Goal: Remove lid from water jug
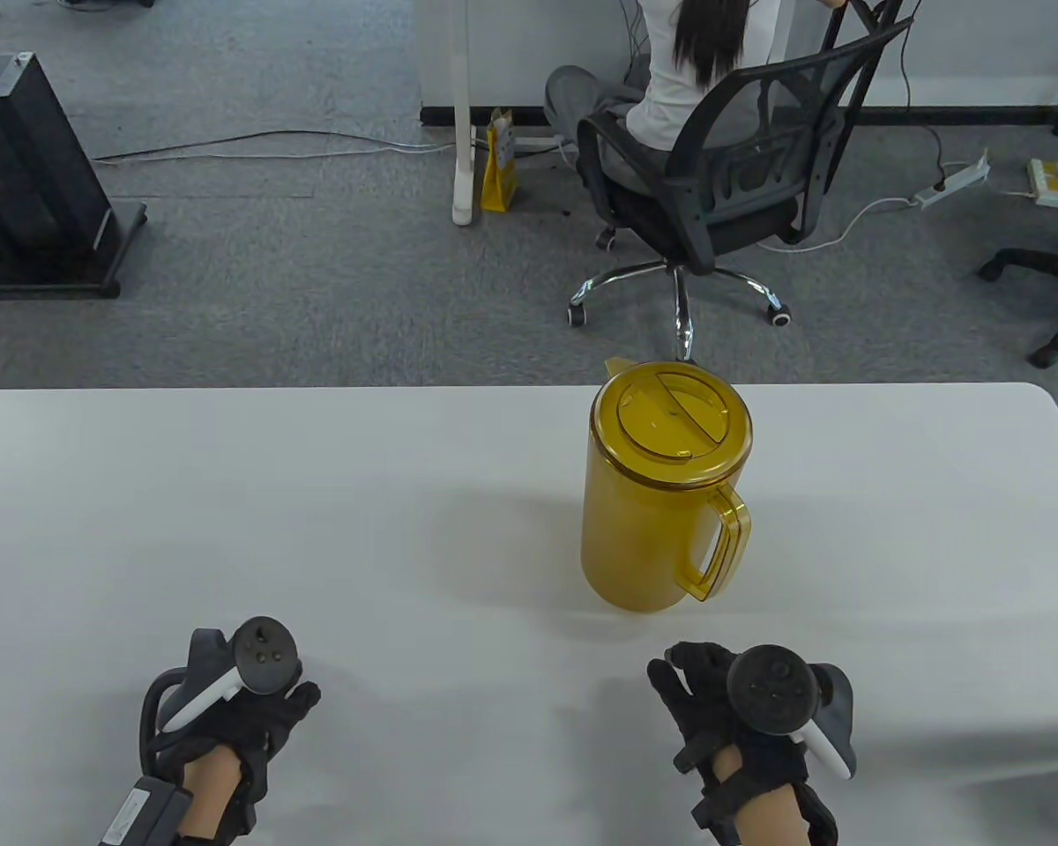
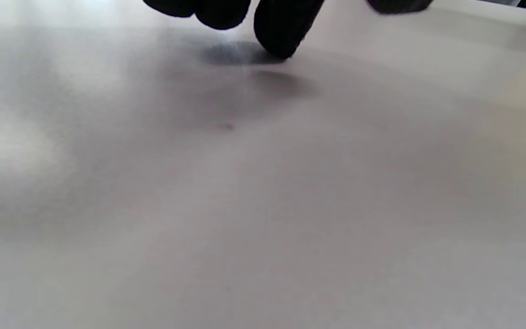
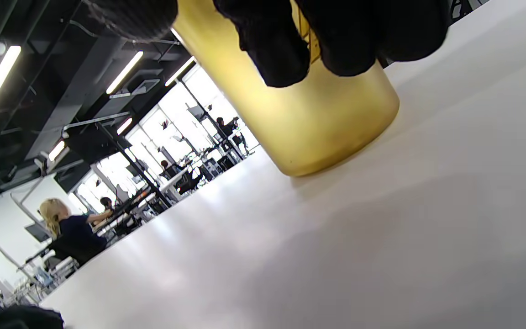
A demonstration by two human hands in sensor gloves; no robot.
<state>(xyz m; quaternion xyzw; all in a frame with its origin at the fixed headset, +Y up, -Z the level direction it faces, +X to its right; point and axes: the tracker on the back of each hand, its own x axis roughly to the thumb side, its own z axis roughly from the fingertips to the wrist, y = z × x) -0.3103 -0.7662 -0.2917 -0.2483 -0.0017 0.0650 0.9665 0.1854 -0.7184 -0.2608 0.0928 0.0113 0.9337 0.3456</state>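
Note:
A translucent yellow water jug [image 1: 644,520] stands upright on the white table [image 1: 317,493], right of centre, its handle [image 1: 723,546] turned toward the near right. Its round yellow lid [image 1: 673,414] sits closed on top. My left hand [image 1: 256,705] rests low on the table at the near left, fingers loosely bent, holding nothing. My right hand [image 1: 705,687] lies just in front of the jug, apart from it, fingers relaxed and empty. In the right wrist view the jug's base [image 3: 318,123] stands close behind my fingertips [image 3: 272,50]. The left wrist view shows fingertips [image 2: 281,27] over bare table.
Beyond the table's far edge a person sits in a black office chair [image 1: 741,176] on grey carpet. A black cabinet [image 1: 26,176] stands at the far left. Cables and power strips [image 1: 961,181] lie on the floor.

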